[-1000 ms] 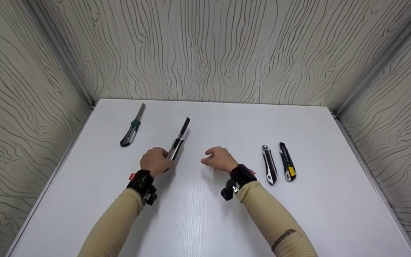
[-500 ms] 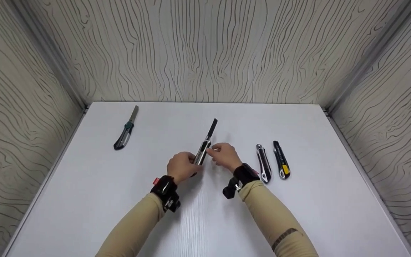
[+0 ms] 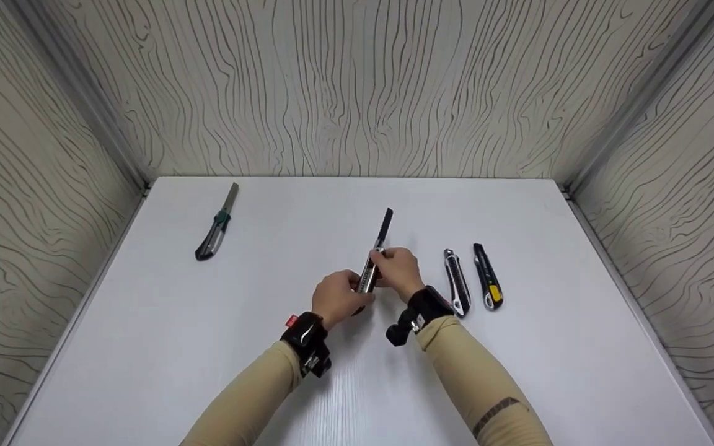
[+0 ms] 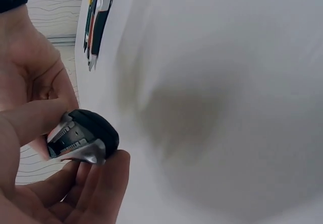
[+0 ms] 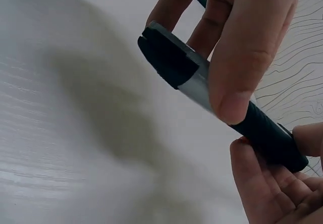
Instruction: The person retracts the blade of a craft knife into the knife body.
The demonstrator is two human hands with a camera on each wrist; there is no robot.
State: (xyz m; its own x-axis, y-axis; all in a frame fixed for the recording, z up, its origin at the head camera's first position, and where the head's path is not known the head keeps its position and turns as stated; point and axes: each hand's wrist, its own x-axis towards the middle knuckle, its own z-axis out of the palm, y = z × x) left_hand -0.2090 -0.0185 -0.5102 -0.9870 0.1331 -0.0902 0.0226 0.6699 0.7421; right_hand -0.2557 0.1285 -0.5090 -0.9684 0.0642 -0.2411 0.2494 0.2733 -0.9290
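Above the middle of the white table, a utility knife with a silver and dark body is held in both hands. Its long dark blade is extended, pointing away and slightly right. My left hand grips the rear of the body, thumb on one side and fingers on the other. My right hand pinches the front of the body near the blade, its thumb on top. The left wrist view looks onto the butt end. In the right wrist view, the right fingers lie under the front part.
A green and black utility knife lies at the far left, blade out. Right of my hands lie a silver and dark utility knife and a black and yellow one, no long blade showing. Patterned panels enclose the table's back and sides.
My left hand has carried the utility knife rightwards to my right hand. The right hand, earlier apart from it, now holds its front end. The other knives stay put.
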